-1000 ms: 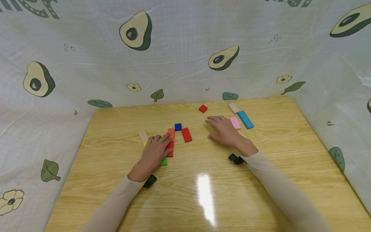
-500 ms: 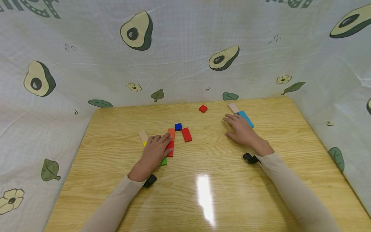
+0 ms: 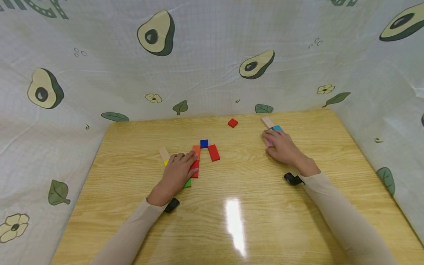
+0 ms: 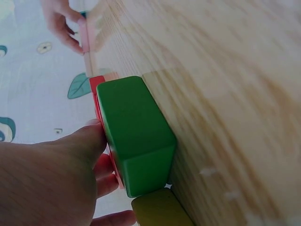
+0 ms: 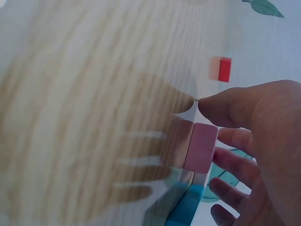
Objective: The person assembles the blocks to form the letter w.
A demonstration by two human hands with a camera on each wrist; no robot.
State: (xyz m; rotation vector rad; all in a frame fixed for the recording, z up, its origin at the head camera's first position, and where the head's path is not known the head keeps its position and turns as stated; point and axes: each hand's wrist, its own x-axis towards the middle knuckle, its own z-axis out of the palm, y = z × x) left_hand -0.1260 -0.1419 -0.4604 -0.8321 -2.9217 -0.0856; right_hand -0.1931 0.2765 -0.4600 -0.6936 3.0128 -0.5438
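Note:
My left hand [image 3: 177, 171] rests over a group of flat wooden blocks, its fingers on an orange block [image 3: 197, 148] and its thumb at a red block [image 3: 197, 164]. A green block [image 4: 136, 117] stands large in the left wrist view beside the thumb, with a yellow block [image 4: 160, 209] below it. At the right, my right hand [image 3: 284, 148] is around a pink block [image 5: 202, 148]. Its fingers lie behind that block in the right wrist view, while the thumb tip shows a gap from it. A light-blue block [image 3: 277, 128] is partly hidden under this hand.
A dark-blue block [image 3: 204, 144] and another red block [image 3: 214, 152] lie right of the left hand. Farther back are a small red block [image 3: 233, 123] and a beige block [image 3: 267, 122]. A second beige block [image 3: 163, 154] is at left. Patterned cloth [image 3: 212, 73] walls the table.
My right hand has moved right across the table and come down around the pink block, covering part of the light-blue one. My left hand has stayed in place.

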